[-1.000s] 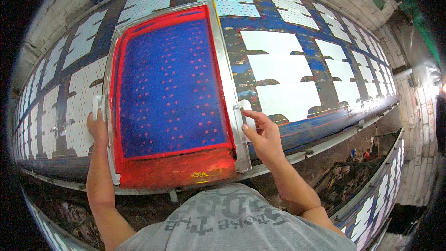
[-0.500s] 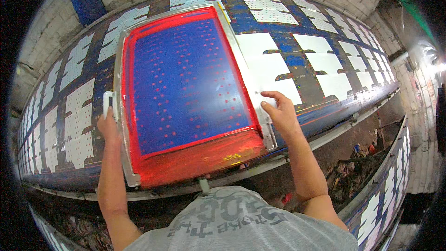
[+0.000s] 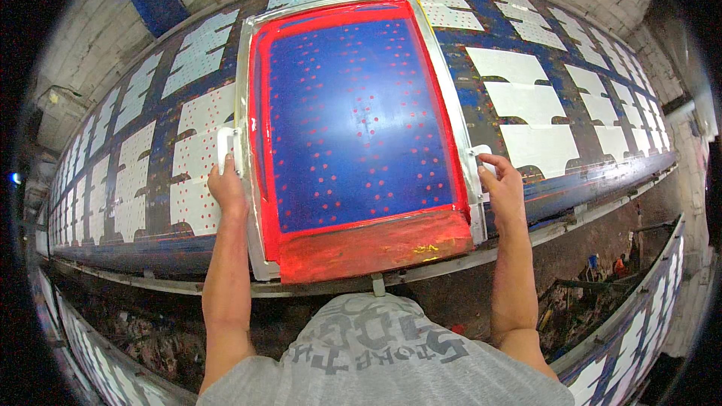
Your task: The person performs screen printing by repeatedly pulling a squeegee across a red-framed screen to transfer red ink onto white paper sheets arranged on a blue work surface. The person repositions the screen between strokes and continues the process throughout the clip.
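Observation:
A screen-printing frame (image 3: 244, 90) lies tilted slightly on the long table in front of me. Its blue mesh (image 3: 361, 143) carries rows of small red dots, bordered by red ink, with a wide red smear (image 3: 368, 248) along the near end. My left hand (image 3: 228, 189) is closed round the white handle (image 3: 223, 143) on the frame's left side. On the opposite side, my right hand (image 3: 505, 189) has its fingers curled on a second white handle (image 3: 487, 167), which they partly cover. Left of the frame lies a white cut panel printed with red dots (image 3: 204, 158).
Plain white cut panels (image 3: 538, 146) lie right of the frame on the ink-stained table (image 3: 474, 116). More dotted panels (image 3: 199, 53) run along the far row. A metal rail (image 3: 602, 203) edges the near side. A second table (image 3: 639, 346) stands at lower right.
The frame has shifted right along the table, with both hands moving alongside. A red-dotted panel now shows at its left. My right fingers have closed on the handle.

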A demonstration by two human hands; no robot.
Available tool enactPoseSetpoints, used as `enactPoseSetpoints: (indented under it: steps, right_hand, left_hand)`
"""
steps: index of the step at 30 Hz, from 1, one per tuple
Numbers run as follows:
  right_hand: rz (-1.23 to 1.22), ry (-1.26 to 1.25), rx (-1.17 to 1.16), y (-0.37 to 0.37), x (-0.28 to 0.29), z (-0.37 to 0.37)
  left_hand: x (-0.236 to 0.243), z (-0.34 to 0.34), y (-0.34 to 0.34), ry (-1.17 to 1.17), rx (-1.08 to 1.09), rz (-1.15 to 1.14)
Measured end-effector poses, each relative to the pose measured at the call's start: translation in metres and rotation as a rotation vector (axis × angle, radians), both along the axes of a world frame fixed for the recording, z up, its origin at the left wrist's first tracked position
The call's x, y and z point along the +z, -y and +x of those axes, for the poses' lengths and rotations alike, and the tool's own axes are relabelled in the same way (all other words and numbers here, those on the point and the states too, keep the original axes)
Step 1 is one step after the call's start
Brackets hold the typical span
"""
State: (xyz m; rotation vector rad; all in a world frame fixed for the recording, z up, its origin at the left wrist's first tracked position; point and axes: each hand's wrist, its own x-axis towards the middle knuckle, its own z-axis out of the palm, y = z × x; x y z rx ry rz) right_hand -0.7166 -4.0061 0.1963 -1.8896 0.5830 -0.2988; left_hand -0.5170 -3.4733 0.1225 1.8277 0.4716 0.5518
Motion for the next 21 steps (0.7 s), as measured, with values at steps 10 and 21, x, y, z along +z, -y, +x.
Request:
enactPoseSetpoints:
  steps: [10, 21]
  right_hand:
    - [-0.017, -0.054, 0.088, 0.046, -0.012, -0.020]
    - [-0.772, 0.201, 0.774, -0.061, 0.021, -0.071]
  left_hand:
    - [0.000, -0.009, 0.034, -0.079, -0.044, 0.077]
    - [-0.030, -0.007, 0.033, -0.098, -0.029, 0.283]
